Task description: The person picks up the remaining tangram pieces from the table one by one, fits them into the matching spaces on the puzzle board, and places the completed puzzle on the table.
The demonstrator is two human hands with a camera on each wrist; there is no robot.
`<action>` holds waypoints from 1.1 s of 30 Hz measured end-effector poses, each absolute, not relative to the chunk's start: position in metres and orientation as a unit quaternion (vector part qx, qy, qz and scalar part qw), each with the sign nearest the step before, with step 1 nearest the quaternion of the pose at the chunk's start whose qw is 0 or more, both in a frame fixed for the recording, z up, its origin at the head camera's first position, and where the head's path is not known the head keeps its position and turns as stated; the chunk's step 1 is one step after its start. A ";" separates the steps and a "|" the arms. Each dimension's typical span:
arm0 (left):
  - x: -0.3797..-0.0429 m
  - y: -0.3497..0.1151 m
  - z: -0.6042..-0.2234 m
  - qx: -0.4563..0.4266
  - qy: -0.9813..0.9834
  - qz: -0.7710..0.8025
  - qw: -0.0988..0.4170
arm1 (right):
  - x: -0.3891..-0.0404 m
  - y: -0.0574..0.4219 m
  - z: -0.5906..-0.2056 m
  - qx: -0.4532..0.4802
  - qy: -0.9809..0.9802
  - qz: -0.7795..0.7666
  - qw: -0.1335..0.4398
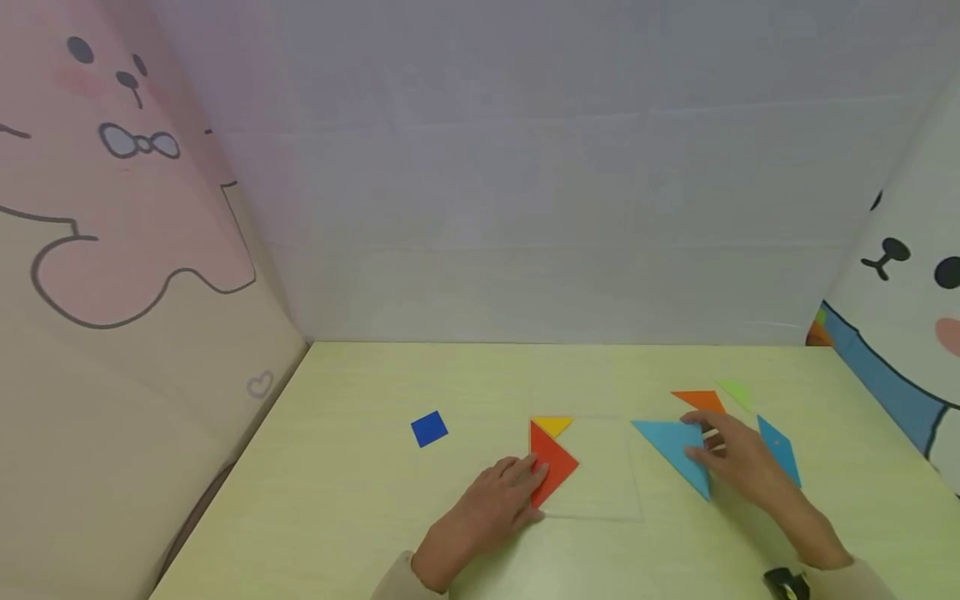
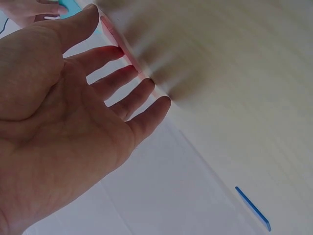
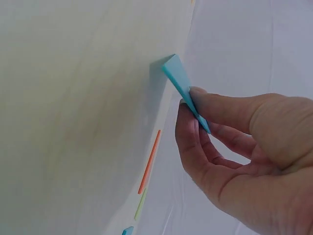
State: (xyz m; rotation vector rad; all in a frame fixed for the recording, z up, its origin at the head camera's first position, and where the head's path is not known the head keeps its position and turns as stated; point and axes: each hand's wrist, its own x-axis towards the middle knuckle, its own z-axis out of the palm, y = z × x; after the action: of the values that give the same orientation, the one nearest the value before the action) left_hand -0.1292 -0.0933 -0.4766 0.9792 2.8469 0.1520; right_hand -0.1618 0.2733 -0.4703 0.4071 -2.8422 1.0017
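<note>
My right hand [image 1: 731, 454] pinches a large light-blue triangle [image 1: 675, 450] between thumb and fingers. In the right wrist view this triangle [image 3: 180, 81] is tilted and raised off the table. My left hand [image 1: 498, 504] rests with fairly straight fingers on a red triangle [image 1: 555, 467], its fingertips touching the left part of the piece. A small yellow triangle [image 1: 552, 425] lies against the red one's upper edge. Both pieces lie along the left side of a faint transparent square frame [image 1: 637, 483]. The left wrist view shows the fingertips at the red piece [image 2: 115, 36].
A dark-blue square [image 1: 429, 429] lies on the table [image 1: 337, 500] at left. Beyond and beside my right hand are an orange triangle [image 1: 701, 399], a pale-green triangle [image 1: 737, 392] and a blue four-sided piece [image 1: 782, 450]. A white cloth wall [image 1: 555, 208] stands behind.
</note>
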 end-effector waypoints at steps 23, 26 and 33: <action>-0.129 -0.092 -0.477 0.321 0.943 0.051 0.068 | -0.165 0.264 -0.472 0.210 -0.887 0.409 0.038; -0.129 -0.092 -0.477 0.320 0.944 0.046 0.068 | -0.166 0.263 -0.471 0.231 -0.880 0.414 0.047; -0.129 -0.091 -0.478 0.316 0.945 0.041 0.070 | -0.166 0.255 -0.469 0.259 -0.860 0.437 0.034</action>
State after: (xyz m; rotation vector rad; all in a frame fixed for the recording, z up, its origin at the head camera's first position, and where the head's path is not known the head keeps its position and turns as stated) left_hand -0.1294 -0.0906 -0.4779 0.9525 2.8446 0.1226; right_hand -0.1664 0.2549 -0.4692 0.7973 -2.6457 1.3451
